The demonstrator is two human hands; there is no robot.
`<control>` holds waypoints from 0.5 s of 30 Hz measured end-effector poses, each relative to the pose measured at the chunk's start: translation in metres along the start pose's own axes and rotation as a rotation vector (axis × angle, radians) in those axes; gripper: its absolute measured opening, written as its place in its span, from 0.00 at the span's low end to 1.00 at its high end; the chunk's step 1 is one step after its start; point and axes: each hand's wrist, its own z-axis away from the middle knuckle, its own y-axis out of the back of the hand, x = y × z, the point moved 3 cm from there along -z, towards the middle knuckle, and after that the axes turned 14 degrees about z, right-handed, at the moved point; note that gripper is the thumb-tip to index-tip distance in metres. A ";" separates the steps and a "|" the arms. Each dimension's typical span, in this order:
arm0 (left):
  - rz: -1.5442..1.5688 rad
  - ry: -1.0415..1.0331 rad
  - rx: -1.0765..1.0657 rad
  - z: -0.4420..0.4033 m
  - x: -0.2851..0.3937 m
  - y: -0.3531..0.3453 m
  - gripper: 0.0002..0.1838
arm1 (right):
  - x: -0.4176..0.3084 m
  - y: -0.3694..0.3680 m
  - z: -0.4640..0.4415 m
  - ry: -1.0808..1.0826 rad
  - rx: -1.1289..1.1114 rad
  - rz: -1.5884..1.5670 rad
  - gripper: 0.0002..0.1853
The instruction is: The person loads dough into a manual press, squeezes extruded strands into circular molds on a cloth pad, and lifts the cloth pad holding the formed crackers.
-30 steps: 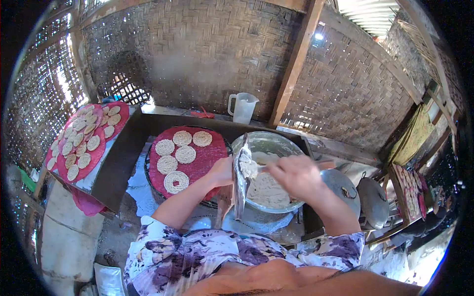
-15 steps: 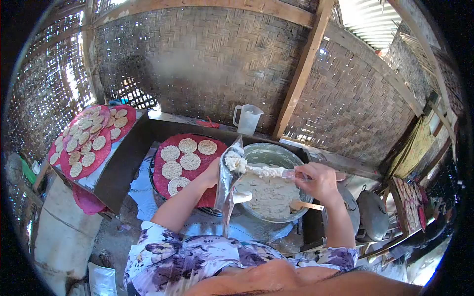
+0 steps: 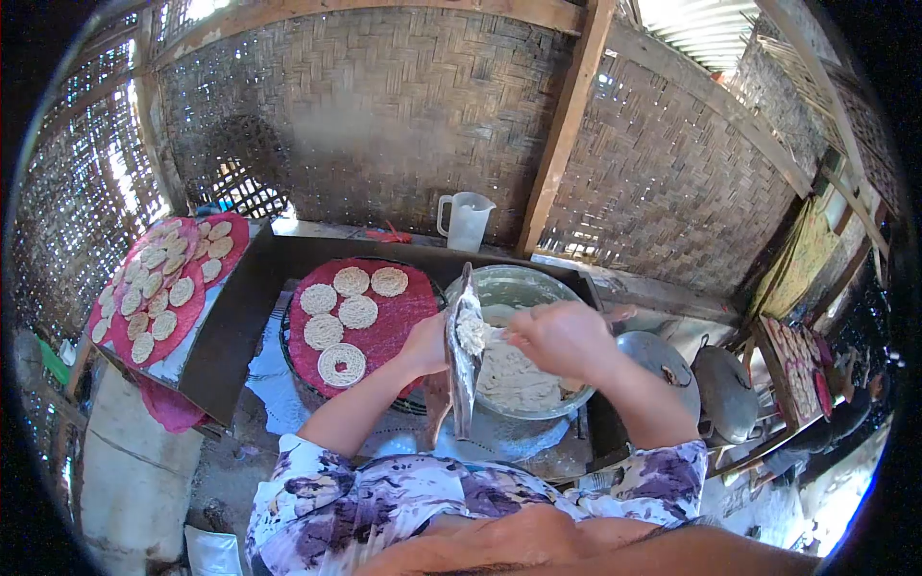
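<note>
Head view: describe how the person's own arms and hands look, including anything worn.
Short sleeves, white with purple and dark patches, leave the forearms bare. The left hand and right hand wear no gloves. Rings cannot be made out.

No legible text, labels or numbers visible.

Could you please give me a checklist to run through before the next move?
1. Left hand gripping the bag: ok, at its side.
2. Right hand holding the utensil: ok, though the hand is blurred.
3. Bag's fill level: cannot tell; pale dough shows at the opening, but the lower part is hidden.
4. More dough in the bowl: ok, plenty visible.
5. Bare space on the pink sheet: ok, right of the rounds.
6. Nearest round closed at its centre: not ok, a gap shows.
</note>
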 end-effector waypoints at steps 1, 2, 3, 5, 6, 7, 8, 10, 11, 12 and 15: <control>-0.002 0.006 -0.004 0.000 0.000 0.003 0.22 | -0.007 -0.008 -0.001 0.036 0.088 0.048 0.09; 0.000 -0.014 -0.017 -0.002 -0.006 0.002 0.21 | -0.012 -0.010 -0.002 0.074 0.175 0.095 0.08; 0.002 -0.036 -0.028 -0.006 -0.017 0.000 0.20 | -0.016 -0.008 -0.003 0.135 0.235 0.164 0.08; 0.157 0.017 -0.030 -0.007 -0.029 0.001 0.18 | -0.024 -0.007 0.004 0.239 0.445 0.362 0.11; 0.313 0.089 -0.023 -0.005 -0.033 0.003 0.18 | -0.027 -0.005 0.005 0.291 0.551 0.461 0.12; 0.473 0.162 -0.013 -0.004 -0.036 0.003 0.17 | -0.020 0.000 0.008 0.336 0.545 0.468 0.13; 0.607 0.161 -0.010 -0.009 -0.056 0.003 0.17 | -0.014 0.010 0.013 0.270 0.567 0.417 0.13; 0.844 0.128 0.019 -0.023 -0.093 0.011 0.14 | 0.010 0.026 0.031 0.068 0.570 0.345 0.12; 0.969 0.092 0.038 -0.017 -0.082 0.027 0.13 | 0.025 0.029 0.042 -0.069 0.549 0.324 0.10; 1.105 0.069 0.050 -0.014 -0.070 0.038 0.13 | 0.038 0.031 0.046 -0.253 0.649 0.164 0.08; 1.522 0.197 0.052 -0.031 -0.053 0.019 0.17 | 0.034 -0.064 0.040 -0.757 0.544 -1.136 0.08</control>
